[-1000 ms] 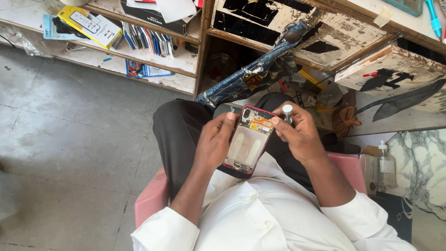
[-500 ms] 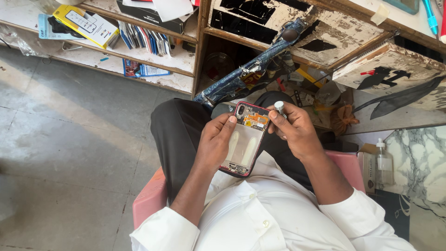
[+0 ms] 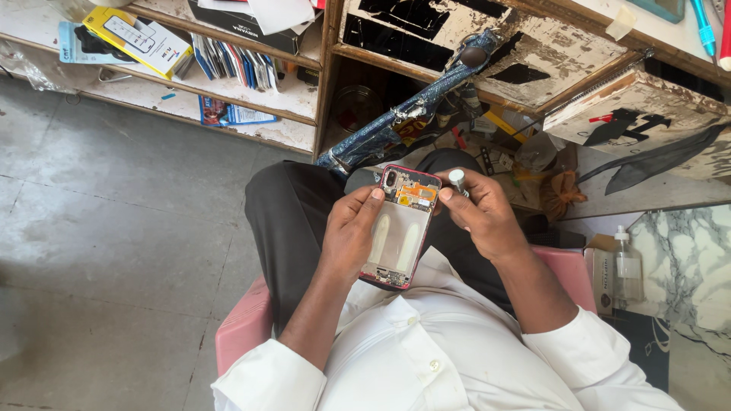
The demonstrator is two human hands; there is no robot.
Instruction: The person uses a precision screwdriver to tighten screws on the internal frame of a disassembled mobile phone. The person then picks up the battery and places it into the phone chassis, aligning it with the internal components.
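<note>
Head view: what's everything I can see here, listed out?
Opened phone: one, red-rimmed, back off, over the lap.
Small tool: one, silvery, at the phone's top edge.
Stool: one, pink, under the person.
Yellow box: one, top-left shelf.
Booklets: a row, on the shelf.
Clear bottle: one, at right.
Wrapped bar: one, blue, leaning on the shelving.
Left hand: holds the phone.
Right hand: grips the tool.

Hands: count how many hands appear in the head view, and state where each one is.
2. The left hand grips the opened phone along its left edge; the right hand holds a small silver tool at the phone's upper right corner.
</note>
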